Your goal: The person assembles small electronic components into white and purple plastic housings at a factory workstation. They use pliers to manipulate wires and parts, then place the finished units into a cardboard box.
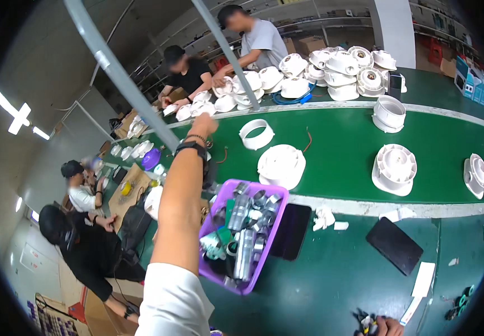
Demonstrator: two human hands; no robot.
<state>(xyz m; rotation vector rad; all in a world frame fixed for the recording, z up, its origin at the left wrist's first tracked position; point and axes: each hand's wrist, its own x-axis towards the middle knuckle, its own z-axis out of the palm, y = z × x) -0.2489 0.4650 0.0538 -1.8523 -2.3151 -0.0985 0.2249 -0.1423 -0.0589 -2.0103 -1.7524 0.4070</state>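
My left hand point(205, 125) reaches far out over the green conveyor belt point(331, 129), beside a grey post. It is blurred, and its fingers do not show clearly. Just beyond it are white plastic housings point(183, 112). A white plastic ring point(256, 135) and a round white housing point(281, 167) lie on the belt to its right. At the bottom edge my right hand point(388, 326) is partly cut off, its fingers curled next to a clump of small black and yellow parts point(367, 322). What it grips is hidden.
Below my left arm, a purple basket point(282, 210) holds metal cylinders. Beside it lie a dark flat panel point(292, 232) and a black tablet-like slab point(394, 245). More housings point(394, 169) sit on the belt's right. Grey posts point(124, 75) rise at left. Several co-workers sit or stand around.
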